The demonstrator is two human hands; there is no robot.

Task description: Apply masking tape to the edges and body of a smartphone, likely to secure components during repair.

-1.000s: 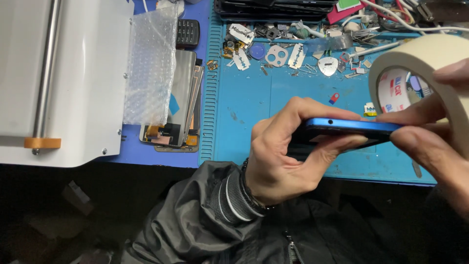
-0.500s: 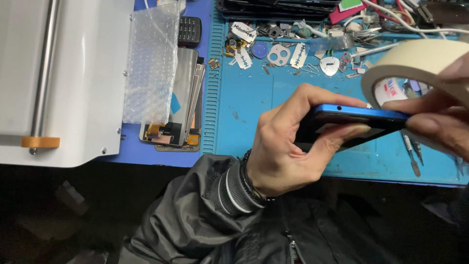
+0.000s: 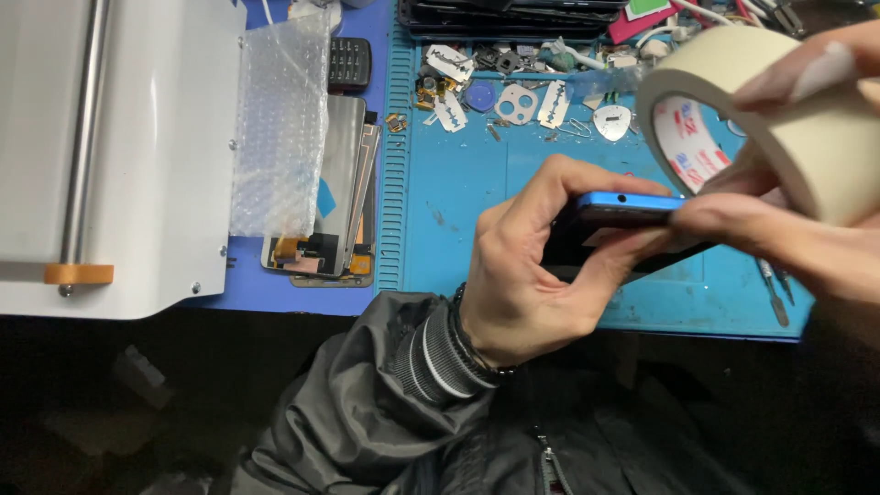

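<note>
The blue-edged slim phone (image 3: pixel 632 209) is pinched edge-on above the blue table mat (image 3: pixel 477 183) by the left hand (image 3: pixel 532 275), while the cream masking-tape roll (image 3: pixel 807 119), gripped by the right hand (image 3: pixel 788 229), is best kept taut and square.

At ten o'clock from centre I see a clear bubble-wrap bag (image 3: pixel 280 128), a tall rectangle lying partly over a white machine's edge. Just to its right sits a stack of bare phone screens (image 3: pixel 341 188), grey and glossy, with a small blue tab. At two o'clock, the tape roll's inner core bears a round white label (image 3: pixel 689 137) with red and blue print.
</note>
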